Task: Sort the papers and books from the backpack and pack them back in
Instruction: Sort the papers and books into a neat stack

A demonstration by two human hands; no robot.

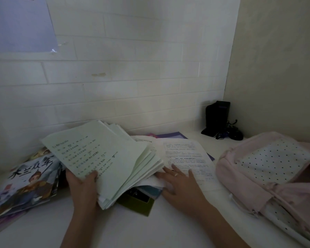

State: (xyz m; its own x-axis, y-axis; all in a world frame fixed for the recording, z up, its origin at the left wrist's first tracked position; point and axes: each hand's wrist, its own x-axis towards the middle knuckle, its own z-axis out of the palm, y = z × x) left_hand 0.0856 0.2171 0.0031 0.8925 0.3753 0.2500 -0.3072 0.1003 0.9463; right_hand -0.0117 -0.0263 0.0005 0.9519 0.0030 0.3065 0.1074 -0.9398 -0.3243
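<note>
A thick sheaf of pale green printed papers (104, 158) is lifted and tilted above the white table, and my left hand (82, 187) grips its near edge. My right hand (181, 183) lies flat with spread fingers on loose white printed sheets (188, 158) to the right of the sheaf. A green-edged book (138, 203) and a blue one lie under the papers. The pink backpack (268, 176) lies open on its side at the right, showing a dotted white lining. A stack of illustrated picture books (25, 183) rests at the left.
The white table (132, 230) meets a white brick wall behind and a plain wall at the right. A black device with cables (218, 120) stands in the back right corner. A purple folder (172, 136) peeks out behind the papers.
</note>
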